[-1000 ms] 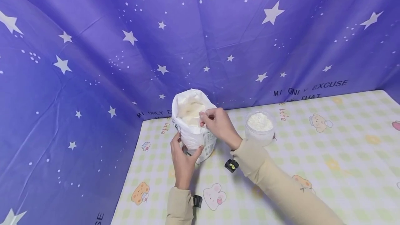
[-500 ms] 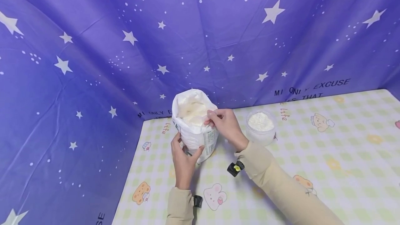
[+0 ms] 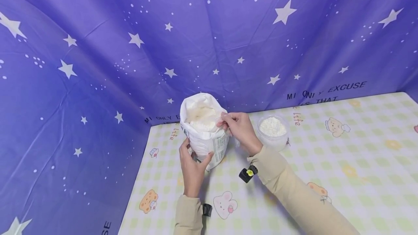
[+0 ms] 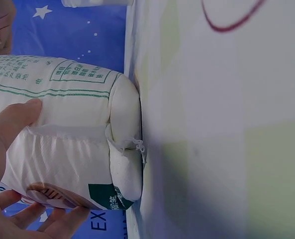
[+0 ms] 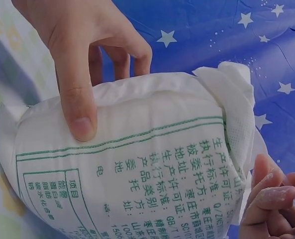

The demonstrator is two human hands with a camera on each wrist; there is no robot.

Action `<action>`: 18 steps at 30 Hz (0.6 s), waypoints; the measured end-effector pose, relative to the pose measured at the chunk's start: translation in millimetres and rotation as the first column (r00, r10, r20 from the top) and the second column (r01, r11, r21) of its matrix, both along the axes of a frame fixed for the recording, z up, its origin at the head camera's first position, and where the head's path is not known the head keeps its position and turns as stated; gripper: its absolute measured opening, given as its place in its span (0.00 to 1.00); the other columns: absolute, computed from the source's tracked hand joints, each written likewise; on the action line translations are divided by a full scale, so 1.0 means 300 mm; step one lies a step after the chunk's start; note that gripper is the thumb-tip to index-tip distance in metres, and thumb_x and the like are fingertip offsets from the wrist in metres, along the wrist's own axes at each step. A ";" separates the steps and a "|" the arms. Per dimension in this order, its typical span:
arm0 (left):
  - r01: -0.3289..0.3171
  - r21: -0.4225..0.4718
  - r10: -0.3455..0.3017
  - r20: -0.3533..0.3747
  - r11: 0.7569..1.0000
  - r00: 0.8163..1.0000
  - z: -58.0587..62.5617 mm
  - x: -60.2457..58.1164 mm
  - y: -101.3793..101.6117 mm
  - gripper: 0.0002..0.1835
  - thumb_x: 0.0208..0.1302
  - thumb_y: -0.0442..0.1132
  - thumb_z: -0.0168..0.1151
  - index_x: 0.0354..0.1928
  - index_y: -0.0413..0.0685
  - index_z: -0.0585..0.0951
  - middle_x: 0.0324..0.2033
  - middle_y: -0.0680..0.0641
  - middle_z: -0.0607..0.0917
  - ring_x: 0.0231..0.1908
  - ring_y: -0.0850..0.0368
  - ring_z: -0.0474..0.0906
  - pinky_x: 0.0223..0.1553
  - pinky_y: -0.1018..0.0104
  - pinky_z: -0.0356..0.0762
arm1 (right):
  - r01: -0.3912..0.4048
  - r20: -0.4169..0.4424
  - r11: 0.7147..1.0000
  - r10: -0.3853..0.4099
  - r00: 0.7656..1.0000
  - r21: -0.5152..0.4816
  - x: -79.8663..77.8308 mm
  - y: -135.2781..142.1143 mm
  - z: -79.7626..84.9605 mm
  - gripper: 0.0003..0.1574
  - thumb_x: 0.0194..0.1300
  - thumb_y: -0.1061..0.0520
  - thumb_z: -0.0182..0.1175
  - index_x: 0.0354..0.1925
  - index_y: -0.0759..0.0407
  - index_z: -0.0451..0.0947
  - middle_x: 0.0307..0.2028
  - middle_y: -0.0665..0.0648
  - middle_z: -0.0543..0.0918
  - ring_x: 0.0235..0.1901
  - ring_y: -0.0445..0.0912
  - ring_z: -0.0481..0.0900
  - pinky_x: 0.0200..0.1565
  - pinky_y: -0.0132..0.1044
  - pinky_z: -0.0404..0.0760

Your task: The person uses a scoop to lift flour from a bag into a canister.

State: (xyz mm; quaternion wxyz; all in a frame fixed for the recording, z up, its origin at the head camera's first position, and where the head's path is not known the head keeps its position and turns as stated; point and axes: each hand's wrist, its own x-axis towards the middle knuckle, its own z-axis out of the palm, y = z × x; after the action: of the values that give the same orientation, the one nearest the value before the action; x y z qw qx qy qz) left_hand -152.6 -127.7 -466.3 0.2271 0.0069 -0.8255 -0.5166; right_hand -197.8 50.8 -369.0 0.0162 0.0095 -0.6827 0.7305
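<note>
An opened white flour bag (image 3: 204, 142) with green print stands upright at the back left of the table, its mouth folded outward and pale flour (image 3: 199, 117) inside. My left hand (image 3: 192, 168) grips its lower front, thumb on one side and fingers round the other. At the right rim of the bag is my right hand (image 3: 240, 128), thumb and fingers pinching a thin, clear piece whose kind does not show. White powder dusts the right fingers (image 5: 269, 196) in the right wrist view. In the left wrist view, the left thumb (image 4: 25, 114) presses the bag's printed side.
Right of the bag stands a clear round tub (image 3: 274, 142) heaped with white flour, close to my right wrist. A checked tablecloth (image 3: 277, 209) with cartoon prints covers the table. Blue star-patterned curtains (image 3: 196, 46) hang directly behind the bag and along the left side.
My right hand has moved right, from over the bag's mouth to its right rim, still pinching. The left hand stays on the bag, which hardly shifts.
</note>
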 end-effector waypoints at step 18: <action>0.007 -0.004 -0.007 0.001 1.000 1.000 0.002 0.002 -0.001 0.50 0.46 0.38 0.81 0.69 0.41 0.62 0.61 0.41 0.69 0.62 0.47 0.68 0.61 0.56 0.79 | -0.011 0.055 0.995 0.016 0.998 -0.103 -0.015 0.059 -0.015 0.24 0.75 0.50 0.53 0.45 0.72 0.82 0.28 0.48 0.86 0.27 0.37 0.79 0.25 0.23 0.75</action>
State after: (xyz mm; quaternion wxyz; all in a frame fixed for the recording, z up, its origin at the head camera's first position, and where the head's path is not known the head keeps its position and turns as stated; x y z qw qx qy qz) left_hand -152.2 -128.0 -465.8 0.2249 0.0040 -0.8267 -0.5157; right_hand -202.4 68.4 -373.4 -0.0072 -0.0070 -0.6444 0.7647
